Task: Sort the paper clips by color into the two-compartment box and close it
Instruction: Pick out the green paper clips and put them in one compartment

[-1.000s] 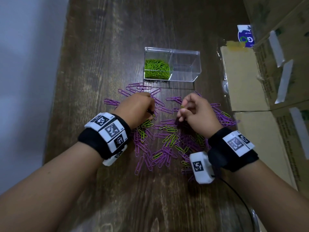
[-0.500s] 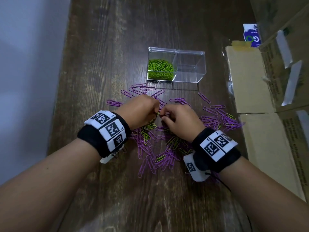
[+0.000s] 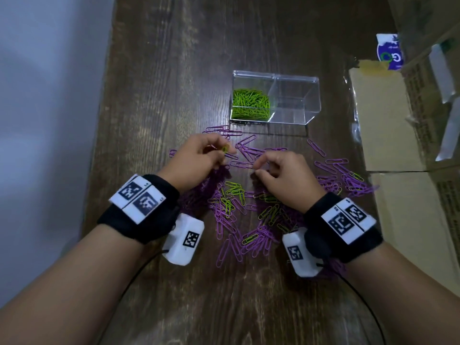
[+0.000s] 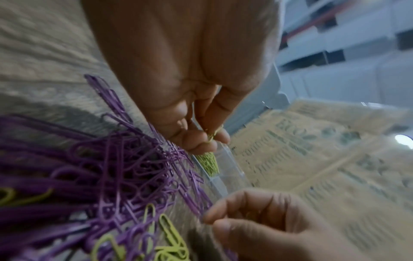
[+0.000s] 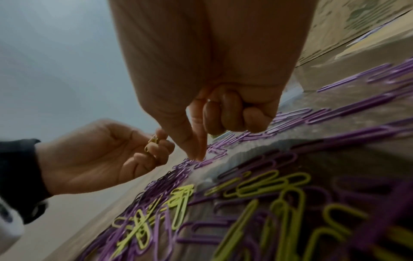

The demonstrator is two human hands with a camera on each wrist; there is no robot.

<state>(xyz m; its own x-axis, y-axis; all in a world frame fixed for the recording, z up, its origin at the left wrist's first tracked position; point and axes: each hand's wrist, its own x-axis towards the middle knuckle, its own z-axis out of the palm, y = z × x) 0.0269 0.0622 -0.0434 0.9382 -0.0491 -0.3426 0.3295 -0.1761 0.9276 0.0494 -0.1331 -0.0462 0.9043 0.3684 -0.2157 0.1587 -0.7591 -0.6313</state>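
A clear two-compartment box (image 3: 313, 95) stands open at the back of the table. Its left compartment holds green paper clips (image 3: 250, 104); the right one looks empty. A mixed pile of purple and green clips (image 3: 239, 207) lies in front of it. My left hand (image 3: 224, 151) hovers over the pile's far left and pinches a few green clips (image 3: 225, 148) (image 4: 212, 136) (image 5: 153, 141). My right hand (image 3: 256, 168) is beside it with fingers curled. Its thumb and index fingertips (image 5: 197, 157) point down at a purple clip, with nothing seen held.
Cardboard boxes (image 3: 388, 120) line the table's right side, with a blue and white card (image 3: 389, 52) behind them. The table's left edge (image 3: 104, 145) runs along a pale wall. Loose purple clips (image 3: 343, 170) spread toward the cardboard.
Half a second ago the two hands met fingertip to fingertip over the pile. They have since parted: the left drew back toward the box with green clips, the right moved right.
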